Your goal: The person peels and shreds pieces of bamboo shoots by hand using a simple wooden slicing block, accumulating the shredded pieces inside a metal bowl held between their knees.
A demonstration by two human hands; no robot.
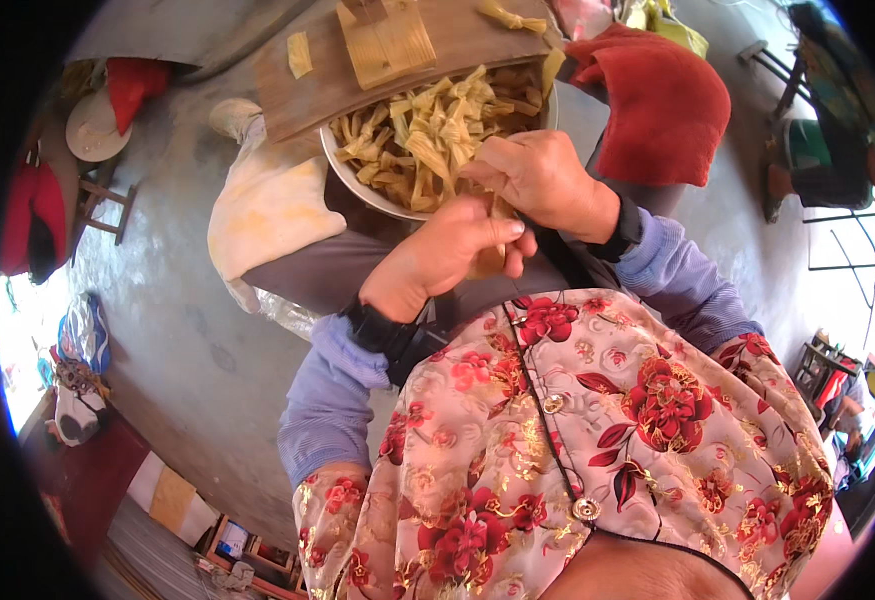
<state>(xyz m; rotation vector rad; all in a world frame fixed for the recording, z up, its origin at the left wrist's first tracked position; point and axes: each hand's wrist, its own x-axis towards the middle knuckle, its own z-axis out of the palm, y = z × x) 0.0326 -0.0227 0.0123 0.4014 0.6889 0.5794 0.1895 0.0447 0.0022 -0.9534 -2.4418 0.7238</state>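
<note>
1. The wooden board [292, 112], the broadest thing here, lies over the far side of the basin; if a knee shifted, it could tip or slide; whether it rests on the rim or only above it I cannot tell.
2. The metal basin [342, 180] sits between the knees; a turn of the legs could tilt it; its near rim is close to both hands, so a careless wrist might knock it.
3. The heap of knotted yellow pieces [427, 115] stands high in the basin, right beside the fingers; an elbow-led sweep could drag loose ends over the rim; tangled ends might also catch on the piece being worked.
4. The left hand [447, 245] has its thumb pressed to the bent forefinger, pinching a yellow strip; the right hand [547, 180] has its fingers curled together, seemingly pinching the same strip, though its fingertips are partly hidden; pulling unevenly could let one pinch slip.
5. The flat yellow sheet [387, 45] lies loose on the board; being thin, it could skid off if the board tipped.
6. The yellow strip [487, 262] is between the two hands, just on the near side of the basin; dry-looking and ribbed, it could split along its grain if twisted hard; too slack a pull might leave it loose.
</note>
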